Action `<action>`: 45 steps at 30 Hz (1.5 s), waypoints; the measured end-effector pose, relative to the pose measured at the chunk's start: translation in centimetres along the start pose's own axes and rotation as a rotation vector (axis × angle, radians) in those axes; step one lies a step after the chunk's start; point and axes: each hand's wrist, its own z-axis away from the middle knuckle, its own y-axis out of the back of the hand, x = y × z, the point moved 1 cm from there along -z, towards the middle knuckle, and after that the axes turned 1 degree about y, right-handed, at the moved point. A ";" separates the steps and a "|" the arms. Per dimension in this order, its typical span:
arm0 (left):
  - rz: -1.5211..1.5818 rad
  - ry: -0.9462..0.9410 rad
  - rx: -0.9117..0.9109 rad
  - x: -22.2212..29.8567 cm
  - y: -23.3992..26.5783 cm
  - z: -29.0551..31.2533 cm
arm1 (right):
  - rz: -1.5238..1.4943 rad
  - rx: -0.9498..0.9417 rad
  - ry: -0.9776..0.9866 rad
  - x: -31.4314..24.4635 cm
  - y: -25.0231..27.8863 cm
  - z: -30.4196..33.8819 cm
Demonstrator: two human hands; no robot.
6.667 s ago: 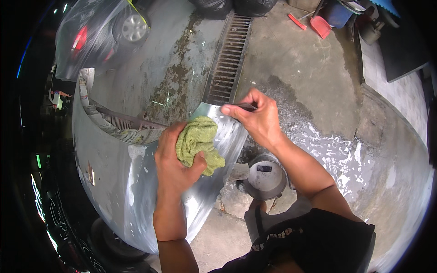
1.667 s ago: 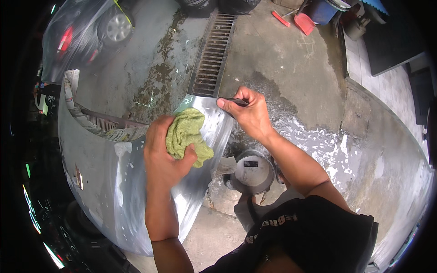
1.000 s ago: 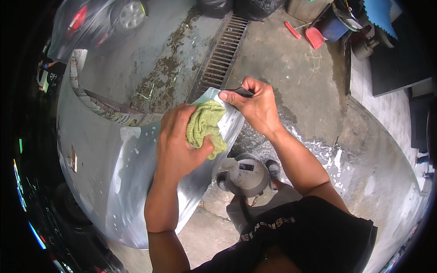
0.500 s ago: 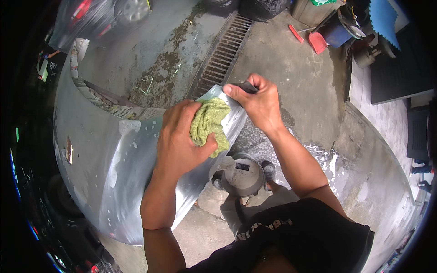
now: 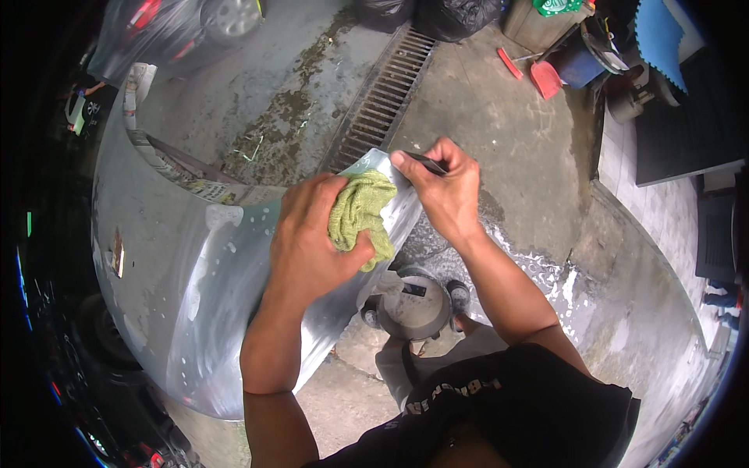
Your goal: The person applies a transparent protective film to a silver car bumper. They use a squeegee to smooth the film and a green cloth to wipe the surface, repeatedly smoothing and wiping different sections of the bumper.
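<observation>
A large curved silver-grey car body panel, like a bumper, stretches from the left toward the middle, with pale patches on its surface. My left hand lies on it, fingers and thumb curled round a crumpled yellow-green cloth pressed against the panel. At the panel's narrow far end, my right hand pinches a thin dark sheet, which looks like sandpaper. The thumb is by the panel's edge; whether the sheet touches it I cannot tell.
Between my feet stands a round grey bucket-like thing with a dark rectangle on top. Beyond the panel runs a metal drain grate. Black bags, a red dustpan and a blue bin stand farther off.
My right hand has shifted slightly right and down, and the dark sheet now shows more edge-on. The left hand and the cloth stay in place on the panel.
</observation>
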 end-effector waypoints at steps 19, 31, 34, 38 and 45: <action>0.183 0.036 -0.116 -1.0 1.9 0.4 | 0.687 -0.109 0.893 2.5 2.1 2.8; 0.190 0.012 -0.073 -1.3 2.2 0.5 | 1.033 -0.225 0.752 1.6 1.4 5.0; 0.168 -0.001 -0.041 -1.1 2.0 0.5 | 1.155 -0.304 0.762 -2.3 0.4 2.9; 0.177 -0.020 -0.036 -1.2 1.8 1.0 | 1.220 -0.375 0.774 -3.2 1.5 2.7; 0.154 -0.018 -0.015 -1.6 1.9 1.3 | 1.300 -0.432 0.822 -4.4 0.5 2.1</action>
